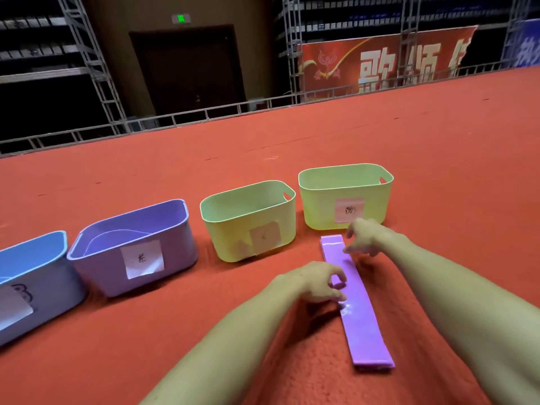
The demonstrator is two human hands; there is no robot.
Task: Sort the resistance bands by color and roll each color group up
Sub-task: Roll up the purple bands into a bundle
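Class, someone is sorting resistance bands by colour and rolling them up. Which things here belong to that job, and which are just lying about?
Belongs to the job:
purple band; left hand and right hand, both at it; labelled blue bin, purple bin, near yellow-green bin, far yellow-green bin, probably for sorting.

Just about:
red banner; dark door; metal truss.

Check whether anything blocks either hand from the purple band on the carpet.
Nothing visible does. The left hand has its fingers on the purple band near its middle, and the right hand touches it with its fingertips near the far end. The band lies flat on the carpet; the yellow-green bin stands beyond that end.
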